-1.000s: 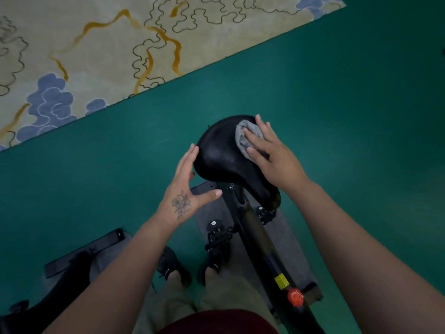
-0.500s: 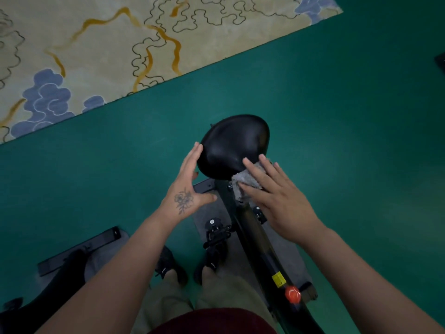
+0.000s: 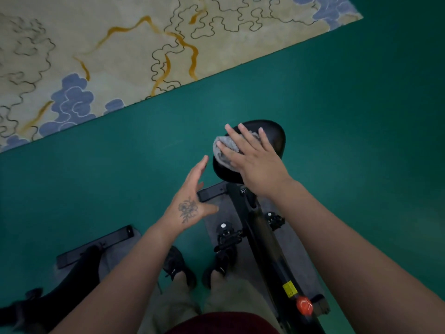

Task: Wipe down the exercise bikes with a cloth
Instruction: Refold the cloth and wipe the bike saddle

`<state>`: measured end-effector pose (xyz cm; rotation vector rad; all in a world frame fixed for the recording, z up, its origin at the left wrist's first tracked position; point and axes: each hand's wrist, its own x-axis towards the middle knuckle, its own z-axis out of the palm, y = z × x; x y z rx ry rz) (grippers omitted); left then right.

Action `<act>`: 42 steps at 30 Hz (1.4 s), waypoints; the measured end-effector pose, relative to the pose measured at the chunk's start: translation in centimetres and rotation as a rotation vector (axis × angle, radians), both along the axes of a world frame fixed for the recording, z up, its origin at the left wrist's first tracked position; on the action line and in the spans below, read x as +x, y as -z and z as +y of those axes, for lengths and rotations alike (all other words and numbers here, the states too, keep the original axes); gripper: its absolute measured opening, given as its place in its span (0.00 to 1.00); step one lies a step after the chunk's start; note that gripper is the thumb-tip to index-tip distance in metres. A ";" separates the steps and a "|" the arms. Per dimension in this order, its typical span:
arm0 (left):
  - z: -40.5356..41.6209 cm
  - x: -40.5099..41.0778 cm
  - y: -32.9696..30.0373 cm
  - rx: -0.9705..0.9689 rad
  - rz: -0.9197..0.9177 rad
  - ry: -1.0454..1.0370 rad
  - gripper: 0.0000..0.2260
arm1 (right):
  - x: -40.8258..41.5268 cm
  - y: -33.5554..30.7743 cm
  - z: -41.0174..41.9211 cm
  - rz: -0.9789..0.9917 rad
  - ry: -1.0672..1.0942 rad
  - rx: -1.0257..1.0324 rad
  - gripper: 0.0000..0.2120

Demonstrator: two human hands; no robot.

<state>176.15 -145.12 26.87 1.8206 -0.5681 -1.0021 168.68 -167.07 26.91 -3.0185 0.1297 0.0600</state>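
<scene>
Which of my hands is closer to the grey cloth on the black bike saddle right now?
Right. The right hand presses flat on the crumpled grey cloth atop the black bike saddle; the left hand is beside the saddle, open and apart from the cloth.

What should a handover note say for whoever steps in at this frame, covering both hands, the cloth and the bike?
Right hand: fingers straight, pressing the grey cloth flat on the left side of the black saddle.
Left hand: open, held edge-on just left of the saddle, not touching it, holding nothing.
Bike: its frame runs from the saddle toward the person, with a red knob near the bottom edge. A second bike shows at lower left.
Done: saddle wiping is underway.
Left: the rest of the saddle, frame, pedals, then the second bike; no sign these are wiped.
</scene>
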 end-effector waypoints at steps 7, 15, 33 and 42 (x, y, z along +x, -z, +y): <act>2.7 0.9 -2.5 0.027 -0.038 -0.031 0.55 | 3.9 -0.6 -0.2 -0.053 0.259 0.235 0.24; 7.1 2.5 -4.8 0.029 -0.159 -0.135 0.50 | 3.7 -1.7 2.3 -0.209 0.335 0.324 0.16; 28.0 8.3 -10.7 0.075 -0.554 -0.430 0.42 | 10.7 -8.9 20.2 -0.224 0.130 0.814 0.12; 42.9 8.6 -10.8 0.184 -0.644 -0.671 0.42 | 16.4 -9.4 34.9 -0.104 -0.125 0.854 0.11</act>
